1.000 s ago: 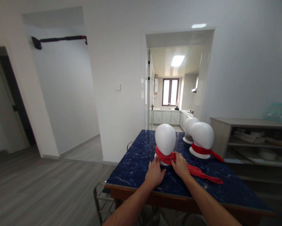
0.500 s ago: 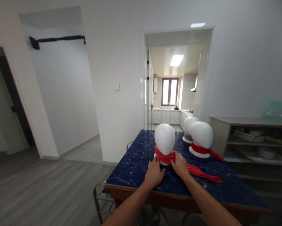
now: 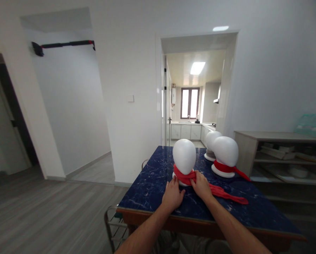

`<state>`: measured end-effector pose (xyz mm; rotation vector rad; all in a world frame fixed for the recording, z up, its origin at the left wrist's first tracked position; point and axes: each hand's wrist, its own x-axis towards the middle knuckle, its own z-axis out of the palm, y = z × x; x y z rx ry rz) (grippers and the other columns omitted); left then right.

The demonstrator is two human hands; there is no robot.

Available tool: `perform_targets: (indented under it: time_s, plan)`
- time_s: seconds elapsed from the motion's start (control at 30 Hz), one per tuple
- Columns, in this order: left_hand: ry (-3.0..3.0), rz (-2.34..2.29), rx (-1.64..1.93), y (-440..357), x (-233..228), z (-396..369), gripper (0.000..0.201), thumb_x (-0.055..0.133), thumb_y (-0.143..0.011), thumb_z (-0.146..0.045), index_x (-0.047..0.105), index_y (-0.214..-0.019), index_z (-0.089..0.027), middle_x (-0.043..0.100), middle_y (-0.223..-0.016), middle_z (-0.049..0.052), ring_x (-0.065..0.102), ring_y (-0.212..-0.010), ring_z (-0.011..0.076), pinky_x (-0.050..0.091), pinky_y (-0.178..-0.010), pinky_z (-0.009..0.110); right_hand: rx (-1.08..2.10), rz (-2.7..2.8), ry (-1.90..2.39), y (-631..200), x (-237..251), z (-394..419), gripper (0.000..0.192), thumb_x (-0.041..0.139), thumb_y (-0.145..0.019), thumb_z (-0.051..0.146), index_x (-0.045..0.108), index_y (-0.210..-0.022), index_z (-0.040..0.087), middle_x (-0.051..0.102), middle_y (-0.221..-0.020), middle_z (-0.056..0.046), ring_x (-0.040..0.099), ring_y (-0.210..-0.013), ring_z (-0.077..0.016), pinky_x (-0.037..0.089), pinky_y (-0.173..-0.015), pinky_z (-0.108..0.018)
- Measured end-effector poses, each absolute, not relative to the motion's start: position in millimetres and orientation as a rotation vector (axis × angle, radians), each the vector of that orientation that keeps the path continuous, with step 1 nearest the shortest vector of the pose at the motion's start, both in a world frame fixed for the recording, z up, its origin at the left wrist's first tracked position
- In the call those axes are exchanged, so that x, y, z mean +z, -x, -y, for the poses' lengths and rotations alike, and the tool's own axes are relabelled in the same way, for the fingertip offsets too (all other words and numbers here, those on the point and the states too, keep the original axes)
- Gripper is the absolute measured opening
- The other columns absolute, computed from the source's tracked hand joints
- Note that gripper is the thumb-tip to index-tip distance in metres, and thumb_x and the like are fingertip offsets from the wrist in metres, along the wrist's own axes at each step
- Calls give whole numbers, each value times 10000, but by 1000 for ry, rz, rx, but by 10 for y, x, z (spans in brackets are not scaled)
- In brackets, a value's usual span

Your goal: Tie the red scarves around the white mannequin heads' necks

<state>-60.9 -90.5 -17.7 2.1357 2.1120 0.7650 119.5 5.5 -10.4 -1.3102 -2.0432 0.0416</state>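
Red scarf [image 3: 184,174] is wrapped around the neck of the nearest white mannequin head [image 3: 184,156], and both hands meet at its front. Nearest to the camera, the two bare forearms come up over the wooden edge of the dark blue marble table [image 3: 152,190]. The left hand [image 3: 172,195] lies with the palm down on the table top, and its fingertips touch the scarf at the base of the head; the fingers are loosely together, and I cannot tell if they pinch the cloth. Just to the right of it, the right hand [image 3: 202,186] is closed on the scarf where the two ends cross. From this grip a long tail of the scarf [image 3: 228,196] runs away to the right, flat on the table.

Behind the grip and to the right stands a second mannequin head [image 3: 225,151] with its own red scarf [image 3: 228,168], well apart from the hands. A third white head [image 3: 212,141] is partly hidden behind that one. Further right is a grey shelf unit [image 3: 279,137], and behind everything an open doorway shows a kitchen [image 3: 192,123].
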Motion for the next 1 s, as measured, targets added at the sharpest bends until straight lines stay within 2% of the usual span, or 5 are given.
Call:
perform_targets:
  time_s: [0.6,1.0]
  plan:
    - [-2141,-2101,775,613,-175,905,794,505,-970,-455,354,-1648,-71,273,-1754,189,321,-1606,298,187,-1333,472,26,2030,1263,-1207,-121,-65,254,563,-1010,296,603,-1233,181,704,-1129,-124,651,-1054,-281,438,-924,-343]
    - [-2141,-2103,768,610,-181,907,791,502,-970,-452,357,-1646,-69,280,-1752,189,326,-1602,299,175,-1334,460,26,2038,1258,-1207,-151,-99,241,550,-1018,302,596,-1221,180,707,-1138,-129,655,-1065,-279,449,-939,-350]
